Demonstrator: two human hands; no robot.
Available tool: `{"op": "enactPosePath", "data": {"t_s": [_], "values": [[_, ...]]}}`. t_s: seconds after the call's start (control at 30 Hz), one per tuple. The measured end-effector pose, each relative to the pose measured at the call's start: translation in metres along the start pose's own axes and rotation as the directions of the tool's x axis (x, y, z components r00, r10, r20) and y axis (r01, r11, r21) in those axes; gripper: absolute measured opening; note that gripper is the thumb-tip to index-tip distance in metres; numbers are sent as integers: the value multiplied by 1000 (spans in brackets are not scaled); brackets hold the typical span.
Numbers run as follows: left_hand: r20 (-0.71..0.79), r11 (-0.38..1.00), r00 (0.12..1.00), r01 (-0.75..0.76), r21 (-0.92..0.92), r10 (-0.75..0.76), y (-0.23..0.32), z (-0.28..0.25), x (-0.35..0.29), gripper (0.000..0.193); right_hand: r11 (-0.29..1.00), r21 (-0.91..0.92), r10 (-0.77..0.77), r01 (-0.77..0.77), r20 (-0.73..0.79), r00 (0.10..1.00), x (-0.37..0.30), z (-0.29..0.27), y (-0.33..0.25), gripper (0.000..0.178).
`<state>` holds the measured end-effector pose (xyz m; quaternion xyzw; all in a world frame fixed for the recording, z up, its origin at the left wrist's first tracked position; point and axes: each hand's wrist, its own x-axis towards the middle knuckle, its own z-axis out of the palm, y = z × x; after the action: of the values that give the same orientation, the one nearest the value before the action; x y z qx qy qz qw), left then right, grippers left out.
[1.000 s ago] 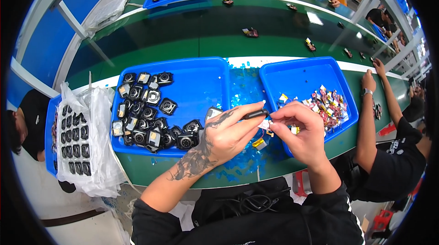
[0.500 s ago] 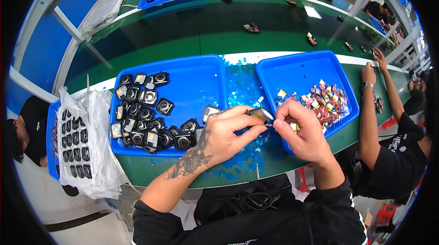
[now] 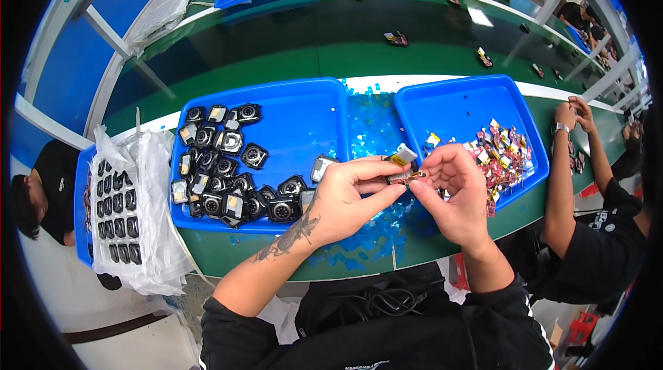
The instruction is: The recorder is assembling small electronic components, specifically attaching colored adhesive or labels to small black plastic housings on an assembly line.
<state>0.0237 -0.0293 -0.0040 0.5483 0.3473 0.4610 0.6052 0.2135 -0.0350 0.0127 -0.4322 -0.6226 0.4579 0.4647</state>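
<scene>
Over the gap between two blue trays, my left hand (image 3: 345, 197) grips a small watch part (image 3: 402, 156) with a white-and-yellow tab and a reddish underside between thumb and fingers. Closed in a pinch, my right hand (image 3: 454, 194) has its thumb and fingertips at the right end of that same part. The left tray (image 3: 304, 104) holds a heap of black watch cases (image 3: 224, 166) at its left and front, some with round sensor backs showing. In the right tray (image 3: 449, 97) lies a pile of small red, white and yellow parts (image 3: 501, 156).
Blue film scraps (image 3: 369, 135) litter the green bench. Beyond it, a green conveyor belt (image 3: 276, 52) carries several small parts. At left, a white-wrapped tray of black watch cases (image 3: 119, 208) stands near a person. Another person's hands (image 3: 572, 114) are at the right; others sit across.
The part between my hands has turned, so its white-and-yellow tab now faces up. My right hand has opened slightly around it. The view has shifted a little.
</scene>
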Motion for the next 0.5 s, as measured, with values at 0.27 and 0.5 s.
{"op": "enactPosePath", "data": {"t_s": [0.27, 0.5], "values": [[15, 1000, 1000, 19, -10, -19, 16, 5, 0, 50, 992, -125, -30, 22, -56, 998, 3, 3, 1, 35], [-57, 997, 997, -41, 71, 45, 10, 9, 1, 49, 989, -144, 42, -42, -3, 999, 11, 0, -7, 37]]}}
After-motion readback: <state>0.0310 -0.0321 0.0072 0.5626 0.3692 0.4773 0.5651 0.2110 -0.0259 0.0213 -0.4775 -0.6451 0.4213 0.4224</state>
